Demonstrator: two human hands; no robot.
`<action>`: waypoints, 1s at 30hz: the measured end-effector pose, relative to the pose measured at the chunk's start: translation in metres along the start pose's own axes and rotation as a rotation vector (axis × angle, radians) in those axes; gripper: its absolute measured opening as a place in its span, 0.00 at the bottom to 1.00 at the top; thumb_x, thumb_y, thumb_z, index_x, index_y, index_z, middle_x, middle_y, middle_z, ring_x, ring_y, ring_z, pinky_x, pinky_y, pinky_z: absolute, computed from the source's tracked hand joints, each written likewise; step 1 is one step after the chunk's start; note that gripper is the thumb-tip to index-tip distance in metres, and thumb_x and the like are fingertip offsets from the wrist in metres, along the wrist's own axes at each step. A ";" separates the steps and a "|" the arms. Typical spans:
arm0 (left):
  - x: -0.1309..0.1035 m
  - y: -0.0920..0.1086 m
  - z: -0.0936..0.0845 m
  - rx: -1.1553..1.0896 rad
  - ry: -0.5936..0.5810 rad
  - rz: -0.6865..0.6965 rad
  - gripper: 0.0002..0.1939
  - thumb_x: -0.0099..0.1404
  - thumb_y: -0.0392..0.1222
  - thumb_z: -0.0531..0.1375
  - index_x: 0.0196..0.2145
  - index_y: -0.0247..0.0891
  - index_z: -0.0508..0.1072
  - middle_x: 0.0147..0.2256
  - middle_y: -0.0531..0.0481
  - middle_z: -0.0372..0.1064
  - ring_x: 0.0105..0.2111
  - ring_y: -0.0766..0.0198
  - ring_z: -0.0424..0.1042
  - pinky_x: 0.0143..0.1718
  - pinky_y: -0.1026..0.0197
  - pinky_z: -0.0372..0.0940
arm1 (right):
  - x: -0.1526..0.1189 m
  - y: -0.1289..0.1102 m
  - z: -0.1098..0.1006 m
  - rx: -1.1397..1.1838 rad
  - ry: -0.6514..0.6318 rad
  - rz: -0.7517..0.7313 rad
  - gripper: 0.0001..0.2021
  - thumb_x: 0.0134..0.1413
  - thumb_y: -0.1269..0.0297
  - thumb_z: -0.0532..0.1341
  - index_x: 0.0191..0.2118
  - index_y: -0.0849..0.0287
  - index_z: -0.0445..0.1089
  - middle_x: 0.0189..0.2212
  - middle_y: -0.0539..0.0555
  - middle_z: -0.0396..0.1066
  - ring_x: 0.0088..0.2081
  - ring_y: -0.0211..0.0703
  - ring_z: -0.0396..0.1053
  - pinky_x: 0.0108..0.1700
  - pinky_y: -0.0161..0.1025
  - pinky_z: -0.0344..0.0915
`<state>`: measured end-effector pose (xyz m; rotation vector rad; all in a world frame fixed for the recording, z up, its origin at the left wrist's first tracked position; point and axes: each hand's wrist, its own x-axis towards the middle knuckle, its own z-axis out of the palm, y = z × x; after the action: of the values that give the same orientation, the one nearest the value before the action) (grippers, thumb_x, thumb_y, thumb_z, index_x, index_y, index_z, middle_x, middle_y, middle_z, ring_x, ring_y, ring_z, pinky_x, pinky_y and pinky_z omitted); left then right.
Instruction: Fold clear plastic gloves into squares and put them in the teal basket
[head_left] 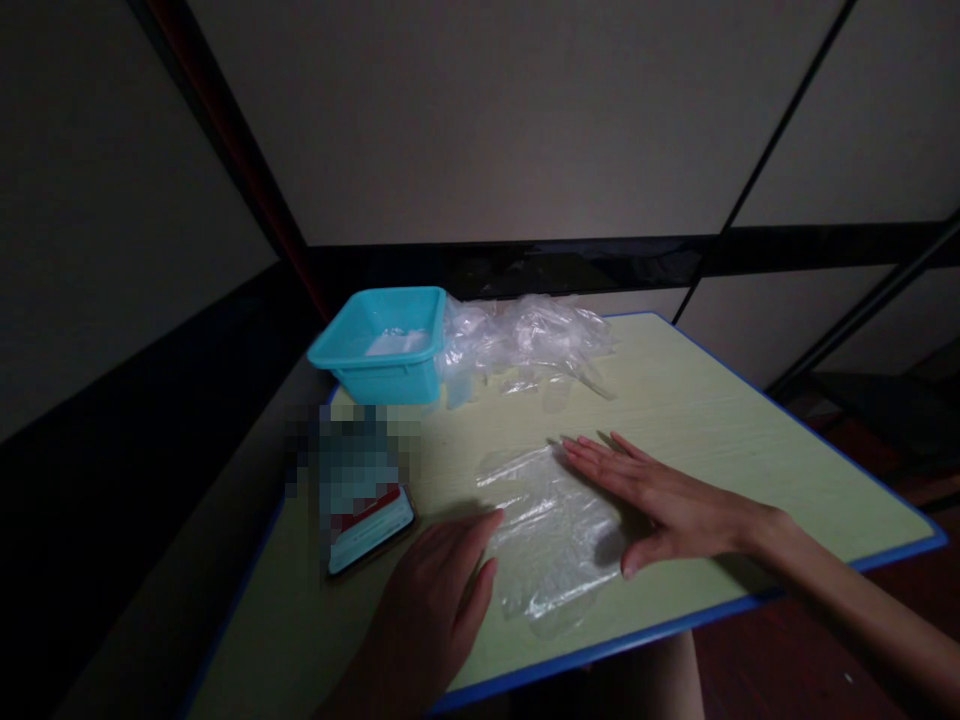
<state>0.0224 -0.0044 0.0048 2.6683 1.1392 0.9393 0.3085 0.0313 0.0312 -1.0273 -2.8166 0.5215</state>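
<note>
A clear plastic bag [551, 535] lies spread out on the pale yellow table [720, 400] in front of me. Over its right side my right hand [660, 500] is stretched out, palm down, the fingers reaching toward the bag's far edge. My left hand [442, 580] is at the bag's left edge, thumb and fingers apart, with nothing visible between them. Whether the left fingertips press on the plastic or only hover beside it, I cannot tell.
A turquoise plastic basin [394, 378] with something whitish inside stands at the back left. Beside it sits a heap of crumpled clear plastic bags [532, 335]. A phone [371, 530], partly blurred out, lies left of my left hand. Cabinet panels [510, 120] rise behind the table.
</note>
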 end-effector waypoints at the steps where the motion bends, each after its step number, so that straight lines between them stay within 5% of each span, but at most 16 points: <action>1: 0.000 0.000 0.001 0.009 -0.007 -0.002 0.17 0.61 0.33 0.52 0.48 0.39 0.62 0.42 0.46 0.71 0.41 0.61 0.71 0.42 0.58 0.67 | 0.000 -0.002 0.001 -0.005 0.000 -0.008 0.48 0.46 0.42 0.57 0.63 0.59 0.28 0.63 0.61 0.33 0.63 0.51 0.33 0.60 0.55 0.28; 9: 0.005 0.000 0.000 -0.027 0.029 0.014 0.12 0.61 0.31 0.51 0.41 0.39 0.66 0.36 0.48 0.74 0.36 0.62 0.73 0.39 0.58 0.68 | 0.000 0.000 0.016 -0.046 -0.018 -0.006 0.47 0.49 0.44 0.55 0.63 0.62 0.26 0.63 0.62 0.32 0.63 0.50 0.32 0.60 0.55 0.26; 14: 0.003 -0.002 0.001 -0.010 0.073 -0.049 0.13 0.62 0.33 0.51 0.45 0.38 0.64 0.36 0.49 0.74 0.36 0.62 0.73 0.38 0.59 0.68 | -0.002 0.003 0.013 0.056 0.033 -0.013 0.48 0.46 0.42 0.56 0.63 0.60 0.28 0.63 0.61 0.34 0.63 0.52 0.34 0.60 0.57 0.29; 17: -0.001 -0.001 0.000 -0.028 0.073 -0.149 0.16 0.63 0.36 0.51 0.50 0.40 0.61 0.42 0.48 0.71 0.43 0.61 0.71 0.44 0.59 0.66 | -0.009 0.004 0.008 0.195 0.183 0.013 0.42 0.47 0.45 0.57 0.63 0.54 0.38 0.63 0.60 0.39 0.62 0.52 0.40 0.59 0.57 0.43; 21: -0.004 0.001 -0.001 -0.130 0.005 -0.212 0.20 0.64 0.36 0.49 0.54 0.41 0.55 0.43 0.49 0.71 0.45 0.63 0.69 0.47 0.59 0.64 | -0.025 -0.004 0.005 0.205 0.286 -0.007 0.18 0.54 0.59 0.58 0.51 0.54 0.64 0.50 0.57 0.63 0.52 0.46 0.60 0.49 0.48 0.61; 25: -0.004 0.002 0.001 -0.209 -0.031 -0.206 0.25 0.65 0.35 0.48 0.58 0.42 0.47 0.43 0.49 0.71 0.44 0.64 0.70 0.47 0.60 0.64 | -0.037 -0.017 0.005 0.142 0.287 -0.071 0.09 0.57 0.65 0.56 0.42 0.59 0.70 0.35 0.55 0.69 0.39 0.41 0.66 0.41 0.42 0.64; 30: -0.002 0.002 0.002 -0.228 -0.047 -0.213 0.26 0.65 0.35 0.48 0.59 0.43 0.45 0.42 0.50 0.71 0.42 0.65 0.71 0.45 0.60 0.66 | -0.039 -0.027 0.007 -0.008 0.254 -0.103 0.10 0.60 0.67 0.52 0.36 0.58 0.71 0.33 0.54 0.69 0.36 0.40 0.65 0.36 0.41 0.62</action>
<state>0.0236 -0.0074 0.0026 2.3253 1.1981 0.9040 0.3206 -0.0155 0.0348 -0.8740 -2.6305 0.3427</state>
